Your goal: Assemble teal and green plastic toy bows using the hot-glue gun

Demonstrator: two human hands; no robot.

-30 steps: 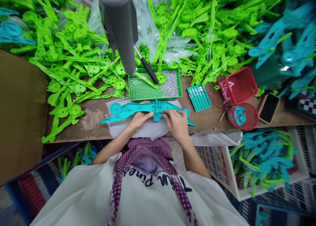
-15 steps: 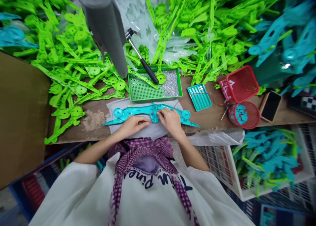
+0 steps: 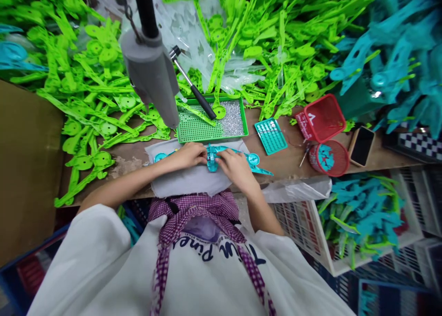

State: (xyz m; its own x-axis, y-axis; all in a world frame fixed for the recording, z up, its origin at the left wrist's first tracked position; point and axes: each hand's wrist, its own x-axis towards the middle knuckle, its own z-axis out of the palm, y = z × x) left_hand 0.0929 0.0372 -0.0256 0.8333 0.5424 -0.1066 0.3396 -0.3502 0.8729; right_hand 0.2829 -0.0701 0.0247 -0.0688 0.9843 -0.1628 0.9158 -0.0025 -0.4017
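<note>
A long blue plastic part [image 3: 212, 158] lies crosswise on a pale cloth [image 3: 189, 181] near the table's front edge. My left hand [image 3: 189, 155] reaches over its left half, fingers bent together at the central crosspiece. From the other side my right hand [image 3: 232, 165] has its fingertips closed on the part just right of that crosspiece. Whether anything small is between my fingers cannot be made out. Behind the part stands a green tray [image 3: 196, 138] with small metal pieces [image 3: 233, 118], and a black-handled hammer [image 3: 203, 102] rests across it.
A grey powered tool [image 3: 152, 72] hangs at the upper left of centre. Green parts [image 3: 100, 83] are heaped behind. To the right are a teal tray [image 3: 271, 136], two red baskets [image 3: 324, 118], [image 3: 340, 159] and a phone [image 3: 362, 145]. A cardboard box [image 3: 27, 168] stands left.
My left hand has moved up and right, from the cloth's front side onto the blue part at its crosspiece. My right hand stays on the part. The hanging tool appears lower and the view has shifted slightly.
</note>
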